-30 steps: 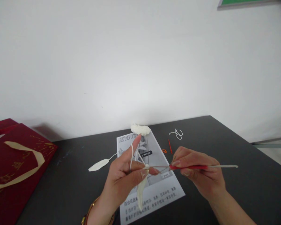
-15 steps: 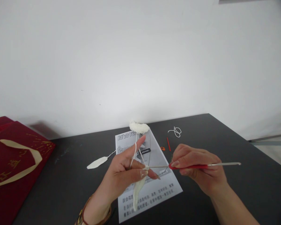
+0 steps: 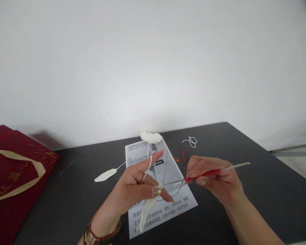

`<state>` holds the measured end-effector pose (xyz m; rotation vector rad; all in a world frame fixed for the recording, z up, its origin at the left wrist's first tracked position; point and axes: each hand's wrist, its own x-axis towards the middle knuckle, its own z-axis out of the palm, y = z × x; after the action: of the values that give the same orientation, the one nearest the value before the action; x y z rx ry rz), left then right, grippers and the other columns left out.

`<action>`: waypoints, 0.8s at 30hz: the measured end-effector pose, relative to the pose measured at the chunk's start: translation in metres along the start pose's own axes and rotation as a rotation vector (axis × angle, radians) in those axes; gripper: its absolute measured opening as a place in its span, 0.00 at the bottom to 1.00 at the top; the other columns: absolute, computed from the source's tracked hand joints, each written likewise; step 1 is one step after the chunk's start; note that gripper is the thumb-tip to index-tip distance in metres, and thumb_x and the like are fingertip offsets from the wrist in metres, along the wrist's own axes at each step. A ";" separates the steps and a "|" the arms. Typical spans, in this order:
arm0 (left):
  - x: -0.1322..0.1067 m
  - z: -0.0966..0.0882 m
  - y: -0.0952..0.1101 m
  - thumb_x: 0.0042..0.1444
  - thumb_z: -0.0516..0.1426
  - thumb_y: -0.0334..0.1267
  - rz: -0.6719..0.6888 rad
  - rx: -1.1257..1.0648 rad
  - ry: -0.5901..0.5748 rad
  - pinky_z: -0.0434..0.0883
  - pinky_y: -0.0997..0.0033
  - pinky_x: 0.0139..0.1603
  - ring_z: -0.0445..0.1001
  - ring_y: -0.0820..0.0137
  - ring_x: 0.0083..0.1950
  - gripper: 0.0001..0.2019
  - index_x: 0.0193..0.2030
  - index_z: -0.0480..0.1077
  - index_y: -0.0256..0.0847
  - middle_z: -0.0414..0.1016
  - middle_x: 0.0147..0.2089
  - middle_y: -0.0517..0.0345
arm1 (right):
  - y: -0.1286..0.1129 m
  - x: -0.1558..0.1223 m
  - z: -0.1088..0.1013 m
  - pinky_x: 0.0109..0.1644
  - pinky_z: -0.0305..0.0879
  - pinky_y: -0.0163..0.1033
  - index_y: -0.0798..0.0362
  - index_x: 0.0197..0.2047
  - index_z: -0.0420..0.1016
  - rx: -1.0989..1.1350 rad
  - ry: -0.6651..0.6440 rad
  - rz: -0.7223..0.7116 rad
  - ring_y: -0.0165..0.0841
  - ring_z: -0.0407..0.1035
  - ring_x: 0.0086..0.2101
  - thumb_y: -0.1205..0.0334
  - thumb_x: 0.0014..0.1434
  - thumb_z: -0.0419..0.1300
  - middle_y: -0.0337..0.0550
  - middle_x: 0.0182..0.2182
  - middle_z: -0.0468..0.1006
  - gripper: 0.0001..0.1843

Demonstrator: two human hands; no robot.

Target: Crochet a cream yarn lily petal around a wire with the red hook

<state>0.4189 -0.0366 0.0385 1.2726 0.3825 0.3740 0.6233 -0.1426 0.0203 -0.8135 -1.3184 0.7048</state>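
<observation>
One crocheted petal (image 3: 105,175) on the table (image 3: 76,194) looks done. The left hand (image 3: 134,188) pinches another petal (image 3: 147,212), likely unfinished, over the paper (image 3: 178,200); the right hand (image 3: 216,178) grips the crochet hook (image 3: 211,173).

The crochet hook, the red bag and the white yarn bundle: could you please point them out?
Crochet hook (image 3: 213,173), head view: on its red grip.
Red bag (image 3: 24,174), head view: on its side panel.
White yarn bundle (image 3: 151,137), head view: on its middle.
</observation>
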 end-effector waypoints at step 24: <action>0.006 0.000 -0.013 0.55 0.59 0.37 0.091 0.202 0.185 0.60 0.75 0.22 0.66 0.75 0.22 0.35 0.67 0.51 0.49 0.82 0.37 0.50 | 0.019 0.007 0.014 0.21 0.70 0.29 0.57 0.28 0.78 0.505 0.306 0.500 0.26 0.69 0.17 0.62 0.55 0.64 0.39 0.18 0.75 0.08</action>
<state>0.4255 -0.0373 0.0252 1.4606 0.5303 0.5434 0.6103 -0.1247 0.0090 -0.7962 -0.6138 1.1957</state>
